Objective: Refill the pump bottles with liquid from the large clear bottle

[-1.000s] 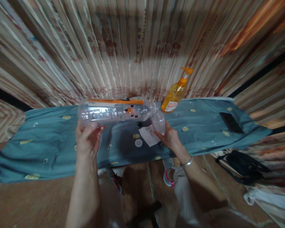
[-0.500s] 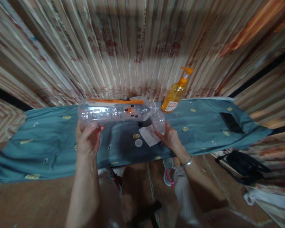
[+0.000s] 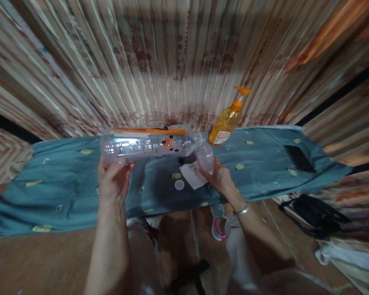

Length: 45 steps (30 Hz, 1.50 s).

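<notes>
My left hand (image 3: 115,176) is wrapped round the base end of a large clear plastic bottle (image 3: 147,143) with an orange and white label. The bottle lies level in the air, its neck pointing right. At its mouth is a small clear plastic container (image 3: 206,155), gripped by my right hand (image 3: 219,176) and tilted against the neck. Whether any liquid passes between them I cannot tell. Below the neck, a white paper (image 3: 194,175) and a round whitish cap (image 3: 179,185) lie on the teal cloth (image 3: 160,196).
An orange pump bottle (image 3: 224,125) stands at the cloth's far edge, right of the neck. Farther right lies a black phone (image 3: 299,159). A small dark object (image 3: 181,160) sits under the big bottle. A black bag (image 3: 313,215) is at lower right, and a striped curtain (image 3: 172,61) hangs behind.
</notes>
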Each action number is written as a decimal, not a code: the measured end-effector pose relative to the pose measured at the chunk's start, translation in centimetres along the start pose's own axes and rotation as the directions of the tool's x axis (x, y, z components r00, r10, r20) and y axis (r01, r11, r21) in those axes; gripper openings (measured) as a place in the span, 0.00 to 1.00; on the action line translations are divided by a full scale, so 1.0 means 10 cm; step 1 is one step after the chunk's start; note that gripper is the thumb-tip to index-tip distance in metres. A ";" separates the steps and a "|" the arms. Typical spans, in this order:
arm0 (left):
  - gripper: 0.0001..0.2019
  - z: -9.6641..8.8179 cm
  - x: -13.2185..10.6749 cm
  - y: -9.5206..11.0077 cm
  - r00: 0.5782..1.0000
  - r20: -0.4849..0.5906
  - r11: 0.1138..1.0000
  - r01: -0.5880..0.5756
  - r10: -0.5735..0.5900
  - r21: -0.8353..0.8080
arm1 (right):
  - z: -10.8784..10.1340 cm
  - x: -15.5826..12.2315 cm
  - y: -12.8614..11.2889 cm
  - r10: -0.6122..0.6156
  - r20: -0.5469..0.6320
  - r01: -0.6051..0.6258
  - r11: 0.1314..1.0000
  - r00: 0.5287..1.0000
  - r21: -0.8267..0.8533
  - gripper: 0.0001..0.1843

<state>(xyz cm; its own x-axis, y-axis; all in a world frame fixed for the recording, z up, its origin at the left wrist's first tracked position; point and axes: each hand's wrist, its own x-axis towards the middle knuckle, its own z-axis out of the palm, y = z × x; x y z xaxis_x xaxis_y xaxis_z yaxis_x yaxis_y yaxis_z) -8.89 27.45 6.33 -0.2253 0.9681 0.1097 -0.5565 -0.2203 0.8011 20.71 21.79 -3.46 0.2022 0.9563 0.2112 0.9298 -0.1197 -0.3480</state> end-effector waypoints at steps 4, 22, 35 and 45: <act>0.30 0.00 0.00 0.00 1.000 -0.011 1.000 0.006 -0.006 -0.004 | 0.01 0.00 0.00 0.005 -0.012 -0.005 1.000 1.000 -0.002 0.35; 0.28 0.04 0.00 0.02 0.999 -0.050 1.000 0.017 -0.017 -0.009 | 0.01 0.00 -0.02 0.034 -0.003 -0.034 0.999 0.999 0.001 0.36; 0.23 0.00 0.01 -0.01 1.000 -0.028 1.000 0.006 -0.006 -0.003 | 0.02 0.00 0.00 0.017 -0.028 -0.017 1.000 0.999 0.004 0.35; 0.28 0.06 0.00 0.03 0.999 -0.037 1.000 0.022 -0.022 0.000 | 0.03 0.00 0.00 0.018 -0.017 -0.018 1.000 1.000 -0.009 0.34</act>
<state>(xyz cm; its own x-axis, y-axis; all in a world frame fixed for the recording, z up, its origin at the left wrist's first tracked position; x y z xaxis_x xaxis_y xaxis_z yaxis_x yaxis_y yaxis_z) -8.58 27.44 6.86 -0.2425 0.9676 0.0704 -0.5612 -0.1991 0.8034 20.61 21.85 -3.69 0.2239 0.9492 0.2210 0.9287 -0.1390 -0.3438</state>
